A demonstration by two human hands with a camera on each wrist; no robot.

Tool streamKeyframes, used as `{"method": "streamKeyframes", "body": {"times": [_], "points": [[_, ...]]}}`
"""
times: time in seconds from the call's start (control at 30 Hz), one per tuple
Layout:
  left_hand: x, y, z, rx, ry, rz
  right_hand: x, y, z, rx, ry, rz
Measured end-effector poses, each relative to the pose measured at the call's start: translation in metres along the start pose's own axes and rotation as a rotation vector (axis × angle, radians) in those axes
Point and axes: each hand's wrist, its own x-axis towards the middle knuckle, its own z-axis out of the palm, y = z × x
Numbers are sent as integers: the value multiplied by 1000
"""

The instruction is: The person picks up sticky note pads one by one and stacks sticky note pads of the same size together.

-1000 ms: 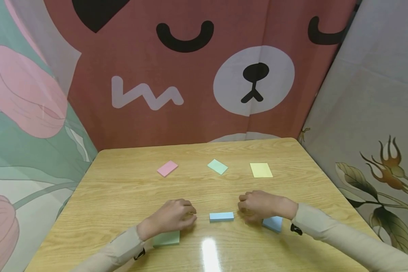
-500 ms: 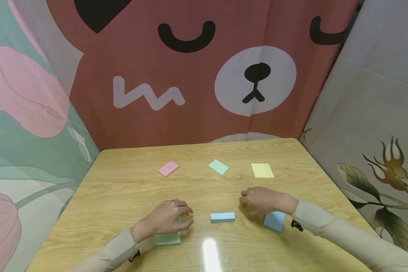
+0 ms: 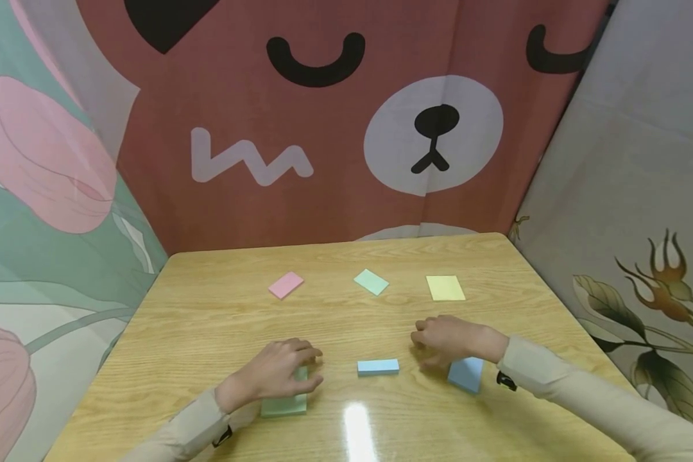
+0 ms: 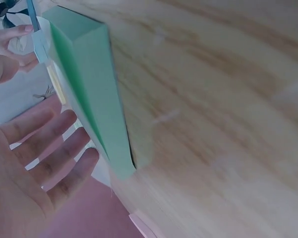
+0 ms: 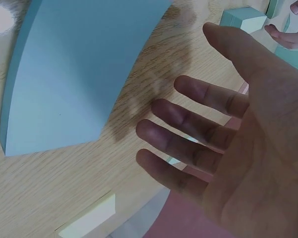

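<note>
Over the green sticky-note pad at the near left hovers my left hand, fingers loosely bent and holding nothing. The left wrist view has this green pad beyond the spread fingertips. My right hand hangs just beyond and left of a blue sticky-note pad, partly covering it. Nothing lies between its relaxed fingers, and the right wrist view has the blue pad apart from them. Between the hands rests a narrow light-blue pad, touched by neither.
Farther back on the wooden table lie a pink pad, a pale green pad and a yellow square pad. A brown bear-print curtain hangs behind the table, with floral curtains at both sides.
My left hand has drawn left, farther over the green pad, its fingers parting a little. The right hand has shifted slightly away and right. The pads lie where they were.
</note>
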Motion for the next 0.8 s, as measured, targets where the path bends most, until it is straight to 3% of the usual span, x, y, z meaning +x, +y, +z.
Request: {"method": "streamKeyframes", "body": {"times": [0.27, 0.53, 0.8], "points": [[-7, -2, -5, 38, -33, -67, -6, -3, -4, 19, -74, 70], [-16, -4, -8, 32, -82, -106, -11, -3, -5, 50, -81, 86], [-24, -1, -10, 7, -112, -106, -13, -2, -2, 50, -63, 70]]}}
